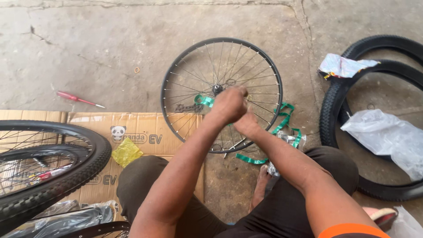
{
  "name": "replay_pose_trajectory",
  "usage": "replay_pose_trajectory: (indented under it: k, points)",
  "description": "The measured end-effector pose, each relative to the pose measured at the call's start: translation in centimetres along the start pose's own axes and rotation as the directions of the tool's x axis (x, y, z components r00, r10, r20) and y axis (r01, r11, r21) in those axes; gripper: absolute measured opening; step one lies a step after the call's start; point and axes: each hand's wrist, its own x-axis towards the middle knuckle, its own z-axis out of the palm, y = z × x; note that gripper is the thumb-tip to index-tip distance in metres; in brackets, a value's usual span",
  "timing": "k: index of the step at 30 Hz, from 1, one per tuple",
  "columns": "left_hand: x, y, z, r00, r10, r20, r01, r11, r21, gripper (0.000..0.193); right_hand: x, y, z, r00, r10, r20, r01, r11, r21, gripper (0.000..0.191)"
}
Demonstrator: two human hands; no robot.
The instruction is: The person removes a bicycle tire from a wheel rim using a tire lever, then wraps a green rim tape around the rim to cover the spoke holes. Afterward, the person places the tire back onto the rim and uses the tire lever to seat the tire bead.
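Flanking both hands, left hand (pixel 229 105) clenched on green rim tape (pixel 203 101) and right hand (pixel 247 124) gripping unclear, over the bare black spoked bicycle rim (pixel 169 79), lie a red-handled screwdriver (pixel 77 98), flattened brown cardboard (pixel 145 128) and black knobbly tyres (pixel 335 101) on cracked concrete floor (pixel 88 44).

Bare spoked rim (pixel 176 88) flat on concrete, green strip (pixel 285 118) draped.

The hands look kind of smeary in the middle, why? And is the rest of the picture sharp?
In the head view, the left hand and right hand are blurred, likely from moving; the bare wheel rim, red screwdriver and cardboard look sharp; the light is soft and even, with no hard shadows, and only the clear plastic bag looks bright.
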Motion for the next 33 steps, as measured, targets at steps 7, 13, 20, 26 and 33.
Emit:
replay_pose_trajectory:
  k: [7,13,20,26,33]
  points:
    - [0.0,-0.2,-3.9,0.944,-0.291,0.154,0.266,0.95,0.166,0.031,6.7,3.1,-5.6,0.899,0.164,0.406,-0.353,-0.279,0.893,0.025]
    - [1.2,1.6,-6.0,0.983,-0.042,-0.178,-0.036,0.909,-0.416,0.058,6.9,7.1,-15.9,0.856,0.399,0.33,-0.096,-0.504,0.858,0.012]
    - [1.4,3.5,-5.2,0.987,0.111,-0.114,-0.157,0.807,-0.57,0.059,3.9,10.0,-24.1,0.914,0.344,0.217,0.076,-0.668,0.74,0.018]
    - [1.1,4.9,-5.2,0.998,0.012,0.07,0.045,0.655,-0.754,0.034,3.6,10.9,-23.8,0.875,0.423,0.237,0.066,-0.588,0.806,0.019]
    - [0.0,5.4,-7.4,0.99,-0.001,0.138,0.112,0.591,-0.799,0.027,3.7,11.0,-23.4,0.816,0.527,-0.237,0.149,0.204,0.968,0.015]
